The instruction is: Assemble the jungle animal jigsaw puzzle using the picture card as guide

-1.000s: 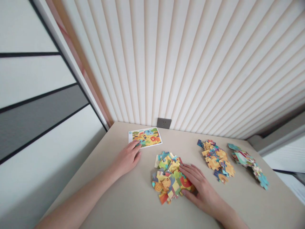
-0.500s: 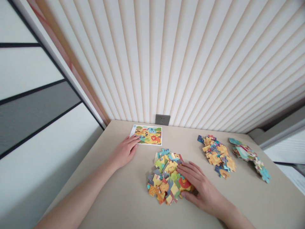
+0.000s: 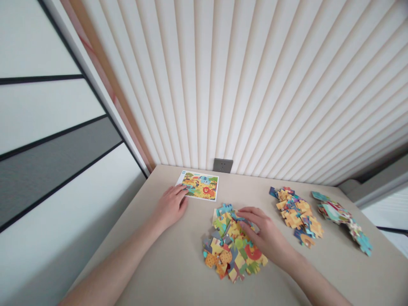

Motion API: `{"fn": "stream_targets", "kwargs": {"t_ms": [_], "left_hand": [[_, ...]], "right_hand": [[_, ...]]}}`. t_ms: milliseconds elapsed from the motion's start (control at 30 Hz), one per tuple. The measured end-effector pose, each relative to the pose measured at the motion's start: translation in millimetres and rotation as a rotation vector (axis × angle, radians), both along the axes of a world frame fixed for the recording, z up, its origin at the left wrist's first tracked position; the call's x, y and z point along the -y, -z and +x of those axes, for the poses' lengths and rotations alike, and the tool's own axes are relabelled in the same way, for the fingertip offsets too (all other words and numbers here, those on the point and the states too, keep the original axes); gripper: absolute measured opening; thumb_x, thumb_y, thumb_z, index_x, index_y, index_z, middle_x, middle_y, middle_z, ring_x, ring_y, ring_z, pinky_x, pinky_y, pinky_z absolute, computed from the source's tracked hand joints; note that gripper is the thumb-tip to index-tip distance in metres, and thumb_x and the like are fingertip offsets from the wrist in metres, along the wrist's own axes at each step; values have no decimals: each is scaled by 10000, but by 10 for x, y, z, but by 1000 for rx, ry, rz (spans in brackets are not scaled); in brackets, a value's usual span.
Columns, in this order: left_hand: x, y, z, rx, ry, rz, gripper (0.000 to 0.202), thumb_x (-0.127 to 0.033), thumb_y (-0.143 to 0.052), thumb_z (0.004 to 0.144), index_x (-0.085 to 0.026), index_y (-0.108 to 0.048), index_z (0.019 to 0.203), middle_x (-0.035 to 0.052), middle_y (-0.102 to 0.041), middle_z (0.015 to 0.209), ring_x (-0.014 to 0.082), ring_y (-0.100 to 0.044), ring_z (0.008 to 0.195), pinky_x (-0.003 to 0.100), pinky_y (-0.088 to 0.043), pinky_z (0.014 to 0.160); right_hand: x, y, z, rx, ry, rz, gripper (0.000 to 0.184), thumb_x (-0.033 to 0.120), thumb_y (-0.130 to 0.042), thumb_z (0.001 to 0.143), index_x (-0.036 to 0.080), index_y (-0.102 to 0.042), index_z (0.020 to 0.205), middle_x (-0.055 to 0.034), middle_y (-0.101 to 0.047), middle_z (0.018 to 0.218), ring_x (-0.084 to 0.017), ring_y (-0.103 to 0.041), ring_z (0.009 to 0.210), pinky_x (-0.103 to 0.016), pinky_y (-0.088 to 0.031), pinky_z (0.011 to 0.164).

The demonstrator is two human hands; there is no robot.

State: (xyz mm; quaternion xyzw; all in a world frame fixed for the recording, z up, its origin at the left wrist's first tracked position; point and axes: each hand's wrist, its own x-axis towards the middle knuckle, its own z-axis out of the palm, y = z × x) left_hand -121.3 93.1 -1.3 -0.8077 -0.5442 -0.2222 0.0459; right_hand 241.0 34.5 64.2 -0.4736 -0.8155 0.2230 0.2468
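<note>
Left hand [image 3: 172, 207]: grip unclenched, fingertips on picture card [image 3: 200, 185], lower-left edge | central puzzle pile [image 3: 236, 250]: on surface [image 3: 178, 263], nearer than card | right hand [image 3: 263, 229]: over pile's upper right; whether grip pinches a piece, indeterminable | orange-yellow pile [image 3: 298, 214], then teal-ended pile [image 3: 341, 216]: farther right.

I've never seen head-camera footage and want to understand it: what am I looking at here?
There is no machine: these are a person's own bare hands, seen from a camera worn on the head, looking forward and down. On the beige table lie a picture card, a near pile of puzzle pieces, and, to the right, a second pile and a third pile. The left hand touches the card's lower left part. The right hand is at the near pile; whether it grips a piece is unclear.
</note>
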Motion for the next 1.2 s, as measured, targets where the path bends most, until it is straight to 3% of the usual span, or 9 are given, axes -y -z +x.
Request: {"fn": "stream_targets", "kwargs": {"t_ms": [200,333,433,633,800,1033,1200], "left_hand": [[-21,6,-148,-14,-96,20,288,-263,-484,999,-190,-721,1144,119,-709,1307,320,-625,1272,572,-460,1126],[-25,24,-218,0,-153,36,274,-261,-482,991,-182,-715,1112,137,-712,1293,354,-622,1266,619,-446,1107],[-8,-5,-170,11,-167,56,291,-254,-483,985,-177,-709,1151,144,-692,1325,368,-582,1313,634,-407,1141],[174,-177,194,97,47,94,351,-221,-484,989,-233,-676,1283,92,-691,1308,292,-574,1326,553,-383,1215],[285,-210,360,95,211,27,340,-209,-479,996,-243,-689,1262,79,-706,1258,261,-611,1261,512,-432,1183],[242,-141,334,79,251,-33,327,-211,-461,1023,-222,-671,1272,92,-705,1254,263,-615,1233,498,-472,1131],[245,-169,344,89,261,-19,335,-220,-457,1036,-212,-652,1307,103,-695,1263,263,-612,1233,493,-459,1143]], "right_hand": [[-360,29,-246,-14,-73,-96,294,431,-628,993,276,-783,1189,-87,-747,1123,-252,-696,1048,-396,-522,991],[-402,66,-146,-69,-22,-242,293,485,-665,950,236,-817,984,-65,-758,974,-216,-693,860,-332,-533,798],[-418,111,-28,-150,18,-352,338,518,-689,913,196,-783,869,-35,-729,807,-179,-631,715,-286,-477,636],[-505,231,55,-286,56,-381,402,567,-636,930,175,-720,899,-14,-686,761,-147,-595,654,-252,-454,568],[-544,234,70,-332,90,-335,373,546,-681,905,175,-719,896,-54,-728,881,-180,-650,776,-292,-516,690],[-588,134,114,-443,132,-333,420,598,-655,921,180,-701,931,-26,-703,727,-172,-643,657,-300,-518,637],[-600,115,78,-516,207,-302,492,645,-656,898,168,-737,991,-55,-736,825,-171,-637,678,-302,-525,633]]}}
